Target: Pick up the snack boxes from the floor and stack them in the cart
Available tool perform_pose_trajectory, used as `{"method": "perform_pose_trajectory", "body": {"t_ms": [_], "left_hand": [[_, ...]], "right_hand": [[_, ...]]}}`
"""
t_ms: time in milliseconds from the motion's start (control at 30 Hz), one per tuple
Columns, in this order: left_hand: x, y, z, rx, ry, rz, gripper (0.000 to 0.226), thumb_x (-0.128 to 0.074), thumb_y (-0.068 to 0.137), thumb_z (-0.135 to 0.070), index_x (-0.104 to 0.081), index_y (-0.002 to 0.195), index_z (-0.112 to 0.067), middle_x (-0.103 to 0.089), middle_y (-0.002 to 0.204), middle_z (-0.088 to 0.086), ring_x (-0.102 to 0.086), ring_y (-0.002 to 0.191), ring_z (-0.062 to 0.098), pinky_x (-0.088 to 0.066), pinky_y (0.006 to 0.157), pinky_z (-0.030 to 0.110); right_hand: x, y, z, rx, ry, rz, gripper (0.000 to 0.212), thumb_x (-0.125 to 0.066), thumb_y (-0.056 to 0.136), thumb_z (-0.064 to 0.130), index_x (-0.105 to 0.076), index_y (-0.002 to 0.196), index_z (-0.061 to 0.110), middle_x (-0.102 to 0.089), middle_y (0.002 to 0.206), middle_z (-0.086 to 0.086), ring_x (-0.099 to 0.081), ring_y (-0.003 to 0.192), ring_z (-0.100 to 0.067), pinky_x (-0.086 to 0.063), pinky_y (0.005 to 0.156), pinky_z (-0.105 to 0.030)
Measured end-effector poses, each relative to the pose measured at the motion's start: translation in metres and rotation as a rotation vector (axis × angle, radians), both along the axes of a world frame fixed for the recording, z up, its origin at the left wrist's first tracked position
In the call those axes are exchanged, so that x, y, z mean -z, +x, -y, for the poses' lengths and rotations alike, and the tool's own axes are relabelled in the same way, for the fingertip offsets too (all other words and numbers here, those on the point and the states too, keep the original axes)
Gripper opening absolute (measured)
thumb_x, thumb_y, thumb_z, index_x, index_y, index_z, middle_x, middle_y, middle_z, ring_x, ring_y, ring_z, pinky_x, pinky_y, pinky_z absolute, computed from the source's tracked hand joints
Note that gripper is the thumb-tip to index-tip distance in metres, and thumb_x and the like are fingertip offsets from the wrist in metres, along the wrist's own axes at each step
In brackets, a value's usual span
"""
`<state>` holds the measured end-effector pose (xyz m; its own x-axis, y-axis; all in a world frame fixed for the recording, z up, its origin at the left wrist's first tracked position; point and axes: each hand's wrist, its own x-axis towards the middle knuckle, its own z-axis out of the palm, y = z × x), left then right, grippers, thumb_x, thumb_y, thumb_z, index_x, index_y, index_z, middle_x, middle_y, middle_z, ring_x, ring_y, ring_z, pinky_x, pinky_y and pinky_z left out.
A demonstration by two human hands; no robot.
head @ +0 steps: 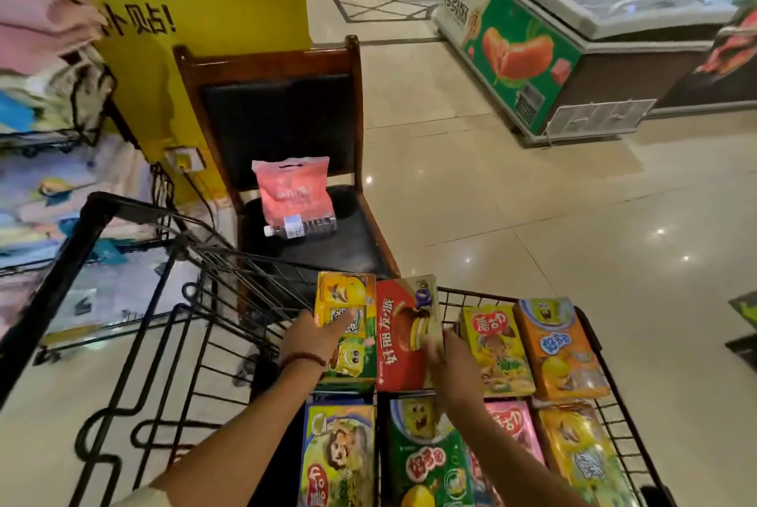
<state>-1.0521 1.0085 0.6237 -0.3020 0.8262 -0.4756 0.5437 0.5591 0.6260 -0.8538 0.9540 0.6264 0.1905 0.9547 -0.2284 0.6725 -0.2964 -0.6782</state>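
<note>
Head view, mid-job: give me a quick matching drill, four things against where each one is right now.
Things:
1. red pie box
2. pink bag
3. orange box
4. left hand

Places:
A. on the chair seat
B. far right corner of the cart
C. on the yellow-green box
D. between the two hands

Pairs: 1-D, 2-A, 3-B, 4-C

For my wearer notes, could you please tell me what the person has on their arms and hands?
Both forearms are bare. The left hand has a dark red beaded bracelet at the wrist, and a pale sleeve edge shows near that elbow. The right hand wears nothing visible.
</note>
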Motion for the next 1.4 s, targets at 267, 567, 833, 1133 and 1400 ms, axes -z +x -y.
{"method": "perform_pose_trajectory", "body": {"t_ms": [267, 567, 833, 1133, 1400], "left_hand": [[-0.003, 0.004, 0.001, 0.159, 0.119, -0.328, 0.065, -0.056, 0.08, -0.064, -0.059, 0.092, 0.0, -0.061, 0.098, 0.017, -0.06, 0.086, 0.033, -0.043, 0.065, 0.034], [-0.032, 0.002, 0.017, 0.363, 0.159, -0.368, 0.062, -0.051, 0.089, -0.054, -0.049, 0.121, -0.001, -0.05, 0.127, 0.018, -0.056, 0.11, 0.033, -0.047, 0.083, 0.037], [-0.068, 0.018, 0.091, 1.023, 0.343, -0.531, 0.067, -0.037, 0.095, -0.054, -0.028, 0.146, -0.012, -0.02, 0.156, 0.007, -0.022, 0.143, 0.025, -0.028, 0.113, 0.042], [-0.077, 0.039, 0.222, 1.61, 0.516, -0.63, 0.062, -0.037, 0.095, -0.052, -0.026, 0.145, -0.017, -0.028, 0.151, 0.005, -0.023, 0.14, 0.026, -0.021, 0.114, 0.05], [-0.066, 0.074, 0.343, 1.974, 0.641, -0.655, 0.049, -0.041, 0.093, -0.048, -0.039, 0.132, -0.017, -0.044, 0.135, 0.005, -0.04, 0.127, 0.024, -0.032, 0.103, 0.042]], "right_hand": [[-0.017, -0.002, 0.003, -0.11, -0.144, 0.439, 0.022, -0.042, 0.1, 0.026, -0.053, 0.115, 0.015, -0.05, 0.114, -0.001, -0.045, 0.114, -0.017, -0.045, 0.084, -0.027], [-0.033, 0.003, 0.039, 0.083, -0.066, 0.423, 0.03, -0.041, 0.098, 0.034, -0.05, 0.122, 0.02, -0.051, 0.116, 0.0, -0.049, 0.103, -0.015, -0.044, 0.079, -0.027], [-0.048, -0.025, 0.154, 0.222, -0.145, 0.603, 0.042, -0.039, 0.098, 0.036, -0.039, 0.137, 0.018, -0.041, 0.143, -0.006, -0.039, 0.13, -0.025, -0.039, 0.104, -0.04], [-0.054, -0.062, 0.327, 0.5, -0.242, 0.676, 0.055, -0.042, 0.094, 0.042, -0.031, 0.143, 0.019, -0.039, 0.144, -0.002, -0.037, 0.131, -0.024, -0.039, 0.097, -0.036], [-0.042, -0.078, 0.476, 0.722, -0.364, 0.704, 0.052, -0.089, 0.038, 0.041, -0.069, 0.08, 0.016, -0.063, 0.079, -0.001, -0.063, 0.066, -0.022, -0.046, 0.045, -0.03]]}}
